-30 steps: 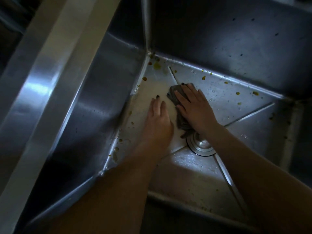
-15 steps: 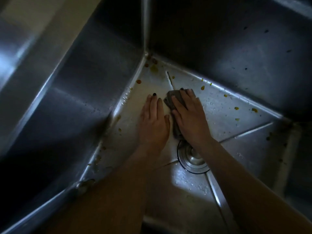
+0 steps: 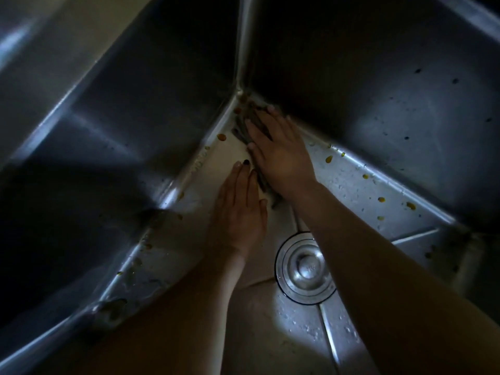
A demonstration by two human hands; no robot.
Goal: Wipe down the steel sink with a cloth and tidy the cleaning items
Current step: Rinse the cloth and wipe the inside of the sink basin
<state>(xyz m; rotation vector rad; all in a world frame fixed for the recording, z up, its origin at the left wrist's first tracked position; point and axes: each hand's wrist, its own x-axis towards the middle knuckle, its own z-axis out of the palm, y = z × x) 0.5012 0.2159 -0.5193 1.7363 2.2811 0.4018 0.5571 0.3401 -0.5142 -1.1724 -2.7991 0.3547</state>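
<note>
one push moved right hand [image 3: 281, 155] and cloth [image 3: 242, 131] into sink corner [image 3: 240, 93].

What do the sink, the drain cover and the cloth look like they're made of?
Sink: brushed stainless steel, judging by grey sheen and streaky reflections. Drain cover: shinier metal, probably steel, with bright ringed highlights. Cloth: soft grey fabric, bunched in folds; weave too dark to tell.

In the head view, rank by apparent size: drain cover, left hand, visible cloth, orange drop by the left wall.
1. Tied: left hand and drain cover look alike.
2. The cloth, mostly hidden under the right hand.
3. The orange drop.
</note>
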